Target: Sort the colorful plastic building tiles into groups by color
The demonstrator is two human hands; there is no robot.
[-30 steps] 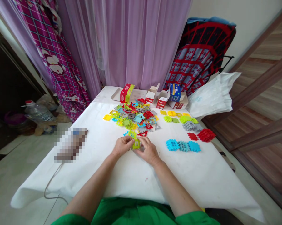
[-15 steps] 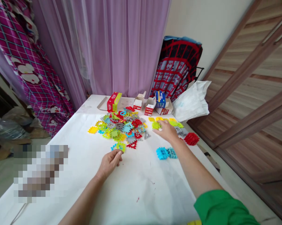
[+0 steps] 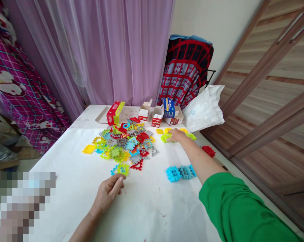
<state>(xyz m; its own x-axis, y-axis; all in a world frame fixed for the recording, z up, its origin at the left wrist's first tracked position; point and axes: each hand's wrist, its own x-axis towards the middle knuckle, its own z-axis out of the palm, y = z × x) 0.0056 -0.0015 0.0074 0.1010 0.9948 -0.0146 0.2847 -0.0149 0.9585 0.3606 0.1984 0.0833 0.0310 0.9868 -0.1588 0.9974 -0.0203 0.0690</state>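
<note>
**Left hand (image 3: 107, 193) half-curled, right hand (image 3: 177, 135) reaching among plastic tiles (image 3: 121, 143)**

Left to right across the white-clothed worktop (image 3: 66, 161): a jumbled heap of tiles sits mid-table, and a lime-green square tile (image 3: 123, 169) lies just beyond the left hand, loosely curled and apparently empty. The right hand rests palm down on lime and yellow tiles (image 3: 165, 137), its fingers hidden, so any grip cannot be told. Joined cyan tiles (image 3: 179, 173) lie nearer. All look light and stiff, probably best pinched by their notched edges.
</note>
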